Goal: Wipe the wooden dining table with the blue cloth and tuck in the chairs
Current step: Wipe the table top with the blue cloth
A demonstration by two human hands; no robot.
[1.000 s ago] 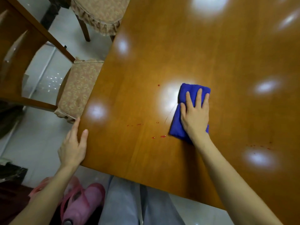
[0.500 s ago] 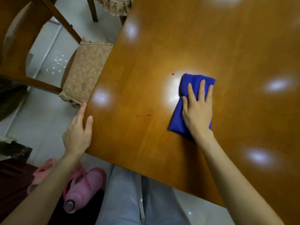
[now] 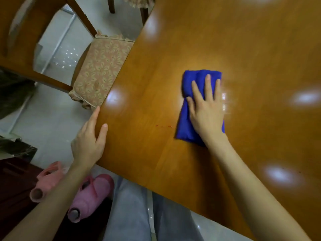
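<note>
A folded blue cloth (image 3: pixel 186 117) lies on the glossy wooden dining table (image 3: pixel 243 40). My right hand (image 3: pixel 205 108) presses flat on the cloth with straight fingers. My left hand (image 3: pixel 89 141) rests on the table's near left corner, thumb on top, fingers along the edge. A thin red smear (image 3: pixel 164 126) marks the wood just left of the cloth. A wooden chair with a patterned cushion (image 3: pixel 102 68) stands at the table's left side, its seat partly under the edge. A second chair (image 3: pixel 139 2) shows at the top.
Pink slippers (image 3: pixel 90 192) lie on the pale tiled floor below the corner. My grey trouser legs (image 3: pixel 132 214) stand against the near edge. Dark furniture (image 3: pixel 12 180) sits at the lower left.
My right hand has slid the cloth across the table, and several red specks near it are gone; one smear is left. My left hand stays on the corner. The view has shifted.
</note>
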